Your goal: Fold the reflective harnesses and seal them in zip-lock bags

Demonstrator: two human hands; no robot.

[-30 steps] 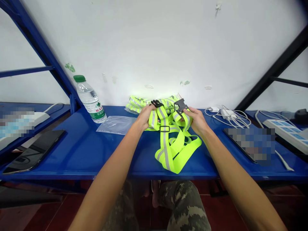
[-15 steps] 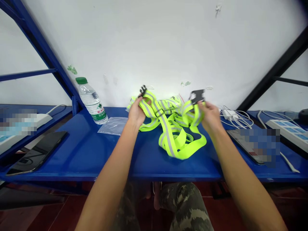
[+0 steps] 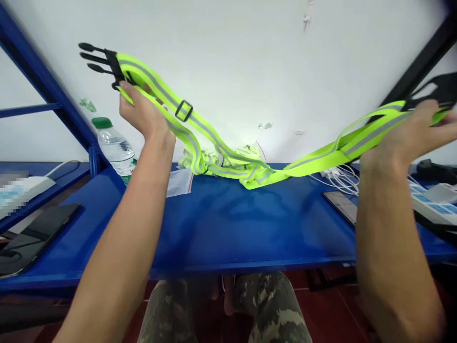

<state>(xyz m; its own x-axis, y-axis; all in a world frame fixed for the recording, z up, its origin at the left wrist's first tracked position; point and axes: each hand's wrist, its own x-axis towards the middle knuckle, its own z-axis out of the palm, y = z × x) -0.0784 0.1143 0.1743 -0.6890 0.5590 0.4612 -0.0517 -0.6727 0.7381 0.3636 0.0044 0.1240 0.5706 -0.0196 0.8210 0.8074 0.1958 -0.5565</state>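
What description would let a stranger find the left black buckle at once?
Before the white wall, find the yellow strap. At its left end, above the bottle in view, is the black buckle; three prongs distinguish it from the square loop.

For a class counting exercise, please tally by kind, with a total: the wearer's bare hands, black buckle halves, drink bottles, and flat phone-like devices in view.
Bare hands: 2
Black buckle halves: 2
Drink bottle: 1
Flat phone-like devices: 2
Total: 7
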